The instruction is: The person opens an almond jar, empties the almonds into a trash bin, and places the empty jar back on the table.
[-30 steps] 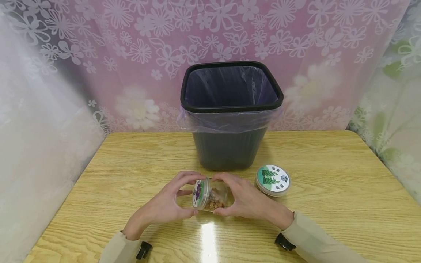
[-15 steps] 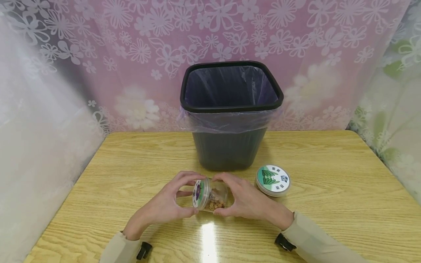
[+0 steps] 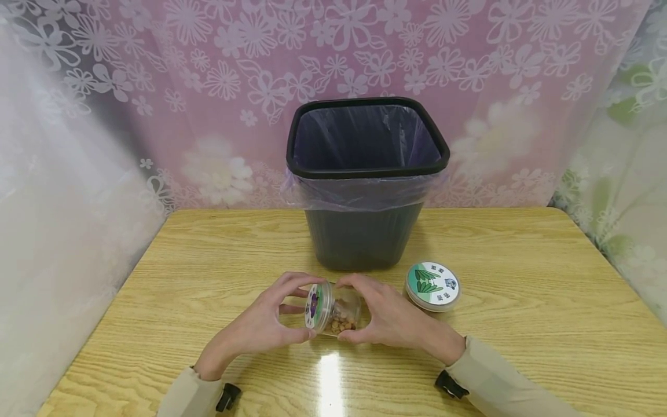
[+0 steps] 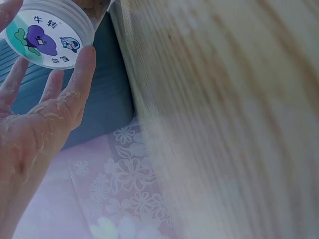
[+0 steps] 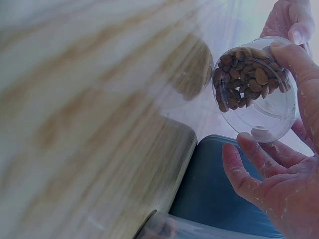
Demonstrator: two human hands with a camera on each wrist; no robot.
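The wooden surface fills the lower part of the head view, with flowered curtains hung behind its far edge. A black bin lined with a thin plastic bag stands at the middle of the far edge, its mouth open to the ceiling. Toward the near edge, right of centre, a round lidded tin with a green leaf label lies flat, apart from the hands.

Just inside the near edge, at its middle, both hands hold a small clear jar on its side. The left hand has its grip on the jar's lid, fingertips and thumb curled round the rim. The right hand wraps the jar's body, thumb below, fingers over the top.

The left wrist view shows what the head view cannot: the lid's purple flower label face on, fingertips pinching its edge. The right wrist view looks through the jar's clear base at brown nuts heaped inside.
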